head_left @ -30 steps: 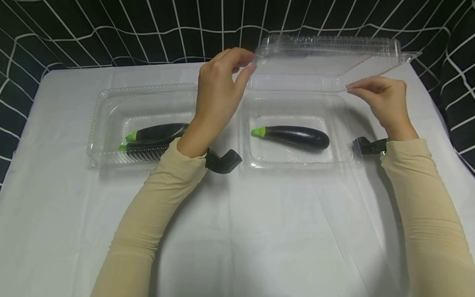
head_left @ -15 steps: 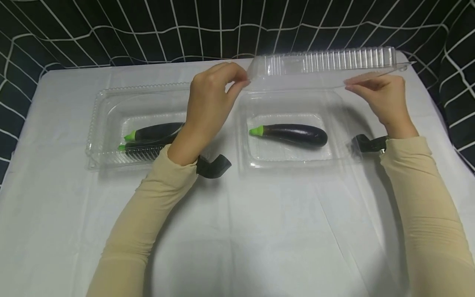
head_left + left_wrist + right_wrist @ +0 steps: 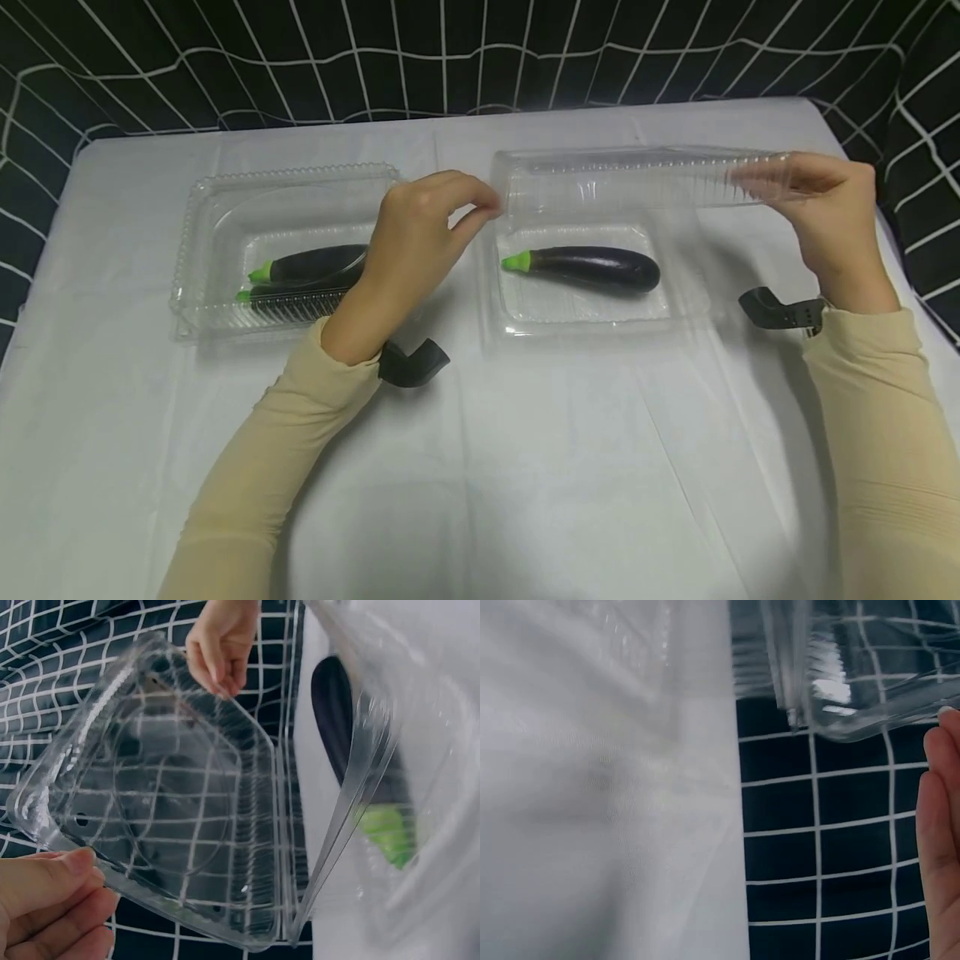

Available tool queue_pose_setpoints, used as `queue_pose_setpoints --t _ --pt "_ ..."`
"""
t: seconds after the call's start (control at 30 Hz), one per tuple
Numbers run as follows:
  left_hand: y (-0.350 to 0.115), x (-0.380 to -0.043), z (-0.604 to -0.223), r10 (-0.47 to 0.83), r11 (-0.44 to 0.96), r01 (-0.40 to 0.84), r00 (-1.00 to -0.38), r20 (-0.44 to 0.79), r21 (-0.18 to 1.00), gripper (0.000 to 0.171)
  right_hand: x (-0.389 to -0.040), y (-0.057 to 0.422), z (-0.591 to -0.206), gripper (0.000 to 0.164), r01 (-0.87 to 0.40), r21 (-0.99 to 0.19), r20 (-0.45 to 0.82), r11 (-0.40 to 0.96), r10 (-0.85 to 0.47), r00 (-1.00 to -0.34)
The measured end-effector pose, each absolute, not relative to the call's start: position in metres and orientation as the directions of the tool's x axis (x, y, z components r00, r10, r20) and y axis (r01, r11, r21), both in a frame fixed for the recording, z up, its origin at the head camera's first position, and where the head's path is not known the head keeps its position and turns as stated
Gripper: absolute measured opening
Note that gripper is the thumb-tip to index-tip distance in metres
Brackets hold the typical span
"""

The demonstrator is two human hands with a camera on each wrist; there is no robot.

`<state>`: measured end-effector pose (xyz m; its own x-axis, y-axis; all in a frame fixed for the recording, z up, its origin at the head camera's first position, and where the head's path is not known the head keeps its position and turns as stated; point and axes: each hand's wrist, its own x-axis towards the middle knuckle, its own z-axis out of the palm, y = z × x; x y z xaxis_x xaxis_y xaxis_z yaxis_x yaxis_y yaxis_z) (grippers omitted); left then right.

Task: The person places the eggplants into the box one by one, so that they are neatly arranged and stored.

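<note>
A clear plastic clamshell container point(image 3: 585, 325) lies on the table with one eggplant point(image 3: 596, 268) inside, its green stem end to the left. Raised over the back of that base is its clear lid point(image 3: 600, 187), tilted. My left hand point(image 3: 423, 242) pinches the lid's left edge between thumb and fingers, also plain in the left wrist view. At the lid's right end, my right hand point(image 3: 832, 208) holds the edge, its fingertips seen through the plastic. The right wrist view shows only some of the right hand's fingers point(image 3: 939, 802) at the lid edge.
A second clear container point(image 3: 225, 200) stands to the left, with two eggplants point(image 3: 315, 265) inside, partly behind my left arm. A white cloth point(image 3: 570, 467) covers the table. A dark fabric with a white grid point(image 3: 420, 58) hangs behind and at the sides.
The lid has come down and forward from the back, toward the base. My left hand has moved down and slightly left. My right hand has shifted right along the lid's end.
</note>
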<state>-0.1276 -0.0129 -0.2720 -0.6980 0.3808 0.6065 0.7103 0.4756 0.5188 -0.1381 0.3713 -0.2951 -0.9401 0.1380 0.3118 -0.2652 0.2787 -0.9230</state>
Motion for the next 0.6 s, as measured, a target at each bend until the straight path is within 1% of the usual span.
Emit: queue_pose_setpoints --t 0.07,0.13,0.23,0.33,0.6 --pt "-0.014 -0.125 -0.274 0.380 0.456 0.712 -0.699 0.606 0.535 0.008 -0.133 0.371 -0.294 0.012 -0.285 -0.944 0.309 0.168 0.138 -0.941" --pt "-0.015 -0.123 -0.276 0.379 0.437 0.713 -0.699 0.607 0.549 0.009 -0.128 0.370 -0.294 0.010 -0.299 -0.949 0.311 0.101 0.134 -0.941" --pt "-0.015 -0.121 -0.279 0.377 0.410 0.710 -0.703 0.603 0.573 0.009 -0.121 0.370 -0.295 0.010 -0.308 -0.950 0.312 0.052 0.132 -0.941" --pt "-0.015 -0.119 -0.282 0.375 0.389 0.702 -0.712 0.593 0.597 0.009 -0.117 0.370 -0.297 0.010 -0.320 -0.947 0.320 0.025 0.129 -0.938" --pt "-0.016 -0.115 -0.289 0.377 0.382 0.670 -0.742 0.555 0.636 0.009 -0.108 0.370 -0.302 0.011 -0.337 -0.940 0.341 0.047 0.135 -0.931"
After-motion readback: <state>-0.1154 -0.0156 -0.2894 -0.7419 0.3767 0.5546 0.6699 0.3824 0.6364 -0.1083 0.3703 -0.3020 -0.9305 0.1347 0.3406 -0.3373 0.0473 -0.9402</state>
